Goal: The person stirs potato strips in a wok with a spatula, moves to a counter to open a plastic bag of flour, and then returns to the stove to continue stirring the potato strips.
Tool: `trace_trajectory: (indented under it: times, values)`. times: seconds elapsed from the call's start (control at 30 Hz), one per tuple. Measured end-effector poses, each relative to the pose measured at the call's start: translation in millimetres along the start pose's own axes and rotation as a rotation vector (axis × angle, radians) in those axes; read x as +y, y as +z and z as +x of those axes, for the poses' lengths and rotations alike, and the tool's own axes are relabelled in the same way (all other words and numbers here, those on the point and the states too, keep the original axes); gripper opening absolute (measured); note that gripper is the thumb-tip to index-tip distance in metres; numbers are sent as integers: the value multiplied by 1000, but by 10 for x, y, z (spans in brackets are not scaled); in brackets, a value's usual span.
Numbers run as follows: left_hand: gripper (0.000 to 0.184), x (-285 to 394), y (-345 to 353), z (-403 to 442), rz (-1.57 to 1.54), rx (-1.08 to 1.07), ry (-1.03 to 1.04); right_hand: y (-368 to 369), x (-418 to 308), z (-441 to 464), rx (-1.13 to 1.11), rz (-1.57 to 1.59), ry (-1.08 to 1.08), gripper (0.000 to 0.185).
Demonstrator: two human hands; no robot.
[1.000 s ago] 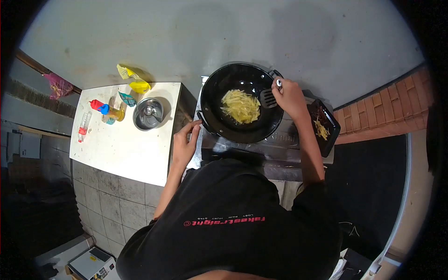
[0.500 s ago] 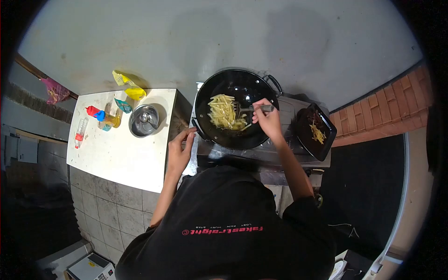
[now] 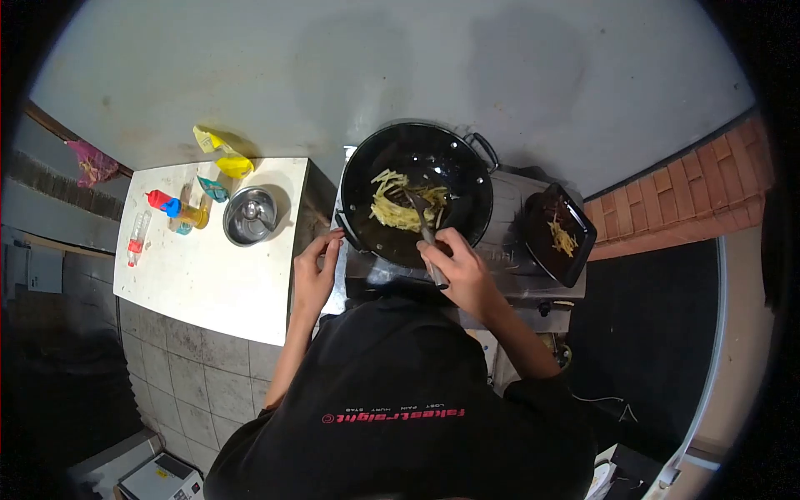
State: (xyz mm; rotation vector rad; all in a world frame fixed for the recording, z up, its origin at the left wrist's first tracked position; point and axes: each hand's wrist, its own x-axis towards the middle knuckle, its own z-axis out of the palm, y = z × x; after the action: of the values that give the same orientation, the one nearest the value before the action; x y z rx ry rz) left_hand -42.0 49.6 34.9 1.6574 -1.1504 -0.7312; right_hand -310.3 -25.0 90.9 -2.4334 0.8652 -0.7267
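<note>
A black wok with two side handles sits on the stove. Pale yellow food strips lie in its middle and left part. My right hand is closed around the handle of a spatula, whose head rests among the strips while the handle slants over the wok's near rim. My left hand is at the wok's left handle, its fingers pinching the handle's edge.
On the white table at the left stand a steel bowl, a red-capped bottle, a blue-capped bottle, a clear bottle and a yellow packet. A black tray with food strips lies right of the wok.
The spatula has moved from the wok's right side into the strips, and its handle has swung toward my body. My right hand has come nearer. The strips have shifted and spread.
</note>
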Motion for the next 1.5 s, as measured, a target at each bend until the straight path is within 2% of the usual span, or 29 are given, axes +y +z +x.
trace_trajectory:
  times: [0.07,0.23,0.53,0.67,0.7,0.83,0.9,1.0,1.07,1.2,1.33,1.43,1.5]
  values:
    - [25,-69,18,2,-35,12,66,-65,-80,20,-3,-8,7,44]
    - [24,-69,14,2,-50,7,52,-184,-302,95,-19,-57,-15,47]
    - [22,-43,42,18,-53,2,123,255,-495,157,-71,-69,-11,50]
    - [20,-89,29,15,-40,-11,154,493,-129,262,43,-184,84,38]
    - [20,-84,16,20,-24,-17,167,525,-23,290,104,-201,91,29]
    - [21,-12,-59,39,-1,-70,171,145,-5,488,161,-62,255,19]
    - [21,-29,-101,72,-33,-105,156,-80,52,595,194,-62,264,16]
    - [22,-63,-203,137,-82,-167,139,-309,267,762,216,-206,269,15]
    - [22,-64,-285,188,-97,-249,132,-403,325,917,185,-296,446,20]
    - [23,-103,-431,293,-93,-382,185,-447,474,1046,166,-465,448,22]
    - [24,-121,-544,395,-84,-496,236,-332,787,965,184,-387,414,18]
    - [26,-137,-589,436,-84,-542,234,-164,852,876,239,52,708,16]
    - [26,-138,-598,431,-83,-543,240,-26,793,797,253,115,686,16]
